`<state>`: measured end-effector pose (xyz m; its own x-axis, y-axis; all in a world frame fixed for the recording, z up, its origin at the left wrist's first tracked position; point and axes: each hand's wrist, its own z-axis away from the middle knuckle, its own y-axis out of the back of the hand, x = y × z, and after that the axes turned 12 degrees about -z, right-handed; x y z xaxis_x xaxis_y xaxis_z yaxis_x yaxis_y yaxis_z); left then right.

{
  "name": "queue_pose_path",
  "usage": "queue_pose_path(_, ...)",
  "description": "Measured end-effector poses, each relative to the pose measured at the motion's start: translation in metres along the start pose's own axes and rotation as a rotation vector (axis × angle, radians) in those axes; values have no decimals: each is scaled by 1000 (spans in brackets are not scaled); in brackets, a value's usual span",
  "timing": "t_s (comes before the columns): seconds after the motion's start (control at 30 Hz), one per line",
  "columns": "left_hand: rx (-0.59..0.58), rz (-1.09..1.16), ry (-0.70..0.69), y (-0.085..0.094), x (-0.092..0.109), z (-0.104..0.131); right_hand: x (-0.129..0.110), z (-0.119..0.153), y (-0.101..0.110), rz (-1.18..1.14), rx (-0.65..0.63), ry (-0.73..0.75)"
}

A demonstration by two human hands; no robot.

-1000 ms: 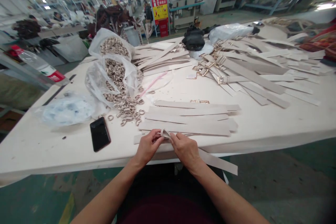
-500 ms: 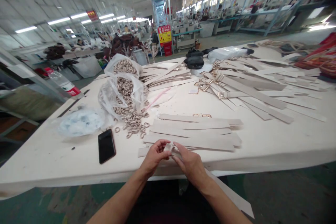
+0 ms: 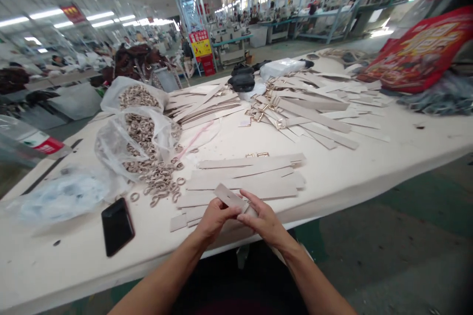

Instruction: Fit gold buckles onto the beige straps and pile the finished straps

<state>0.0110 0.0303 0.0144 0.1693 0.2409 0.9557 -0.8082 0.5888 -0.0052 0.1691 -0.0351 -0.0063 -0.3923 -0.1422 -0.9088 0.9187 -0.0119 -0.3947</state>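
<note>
Near the table's front edge, a beige strap (image 3: 229, 196) with a small slot is held between both hands. My left hand (image 3: 218, 217) pinches it between thumb and fingers, and its squared end sticks out up and to the left. My right hand (image 3: 265, 220) grips the strap farther along, where a bend is partly hidden by the fingers. Just beyond the hands, several flat beige straps (image 3: 251, 178) lie side by side. Two gold buckles (image 3: 262, 154) rest behind them.
Plastic bags (image 3: 105, 145) of beige loops spill onto the table at left. A phone (image 3: 117, 227) lies at front left, near a bottle (image 3: 40, 140). Buckled straps (image 3: 314, 113) are heaped at back right, beside a red bag (image 3: 421, 54) and black bundles (image 3: 242, 78).
The view has swung to the right. The strap's end now juts out above my left hand, and the long tail under my right forearm is mostly out of sight. Both hands still hold the strap.
</note>
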Motion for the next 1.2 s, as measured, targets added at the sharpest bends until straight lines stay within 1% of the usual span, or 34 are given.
queue_pose_path(0.07, -104, -114, -20, 6, 16, -21, -3, -2, 12, -43, 72, 9)
queue_pose_path(0.1, -129, -194, -43, 12, 25, -36, -5, -3, 20, -62, 115, 9)
queue_pose_path(0.13, -101, -287, -86, 19, 34, -55, -5, -5, 27, -79, 165, 10)
queue_pose_path(0.17, -33, -419, -143, 25, 43, -76, -5, -6, 35, -96, 219, 16)
queue_pose_path(0.2, 53, -606, -196, 29, 51, -99, -5, -7, 41, -110, 266, 23)
queue_pose_path(0.23, 104, -846, -236, 32, 57, -123, -4, -8, 46, -121, 299, 27)
queue_pose_path(0.27, 117, -1079, -265, 32, 62, -146, -3, -10, 49, -127, 317, 29)
queue_pose_path(0.33, 93, -1263, -279, 25, 67, -186, -1, -12, 51, -123, 319, 28)
queue_pose_path(0.37, 70, -1308, -272, 19, 69, -203, 0, -12, 50, -117, 313, 25)
queue_pose_path(0.43, 29, -1356, -241, 8, 72, -227, 0, -13, 48, -104, 315, 26)
queue_pose_path(0.53, -12, -1413, -187, -2, 77, -245, 0, -13, 46, -84, 333, 52)
queue_pose_path(0.6, -14, -1408, -173, -1, 81, -249, 0, -13, 47, -59, 344, 87)
queue_pose_path(0.67, -4, -1363, -171, 5, 82, -247, 0, -14, 48, -40, 348, 115)
queue_pose_path(0.73, -5, -1283, -167, 15, 83, -242, 2, -14, 48, -32, 353, 131)
queue_pose_path(0.83, -24, -1148, -164, 31, 84, -225, 3, -14, 48, -32, 364, 137)
queue_pose_path(0.9, -46, -1041, -174, 39, 87, -208, 3, -14, 48, -42, 372, 127)
queue_pose_path(1.0, -112, -786, -185, 46, 94, -176, 1, -11, 49, -73, 392, 110)
queue_pose_path(1.07, -170, -632, -168, 46, 100, -152, -3, -7, 50, -80, 430, 131)
queue_pose_path(1.13, -212, -547, -144, 44, 103, -129, -9, -2, 50, -62, 461, 168)
queue_pose_path(1.2, -221, -453, -127, 40, 101, -109, -13, 5, 48, -34, 461, 187)
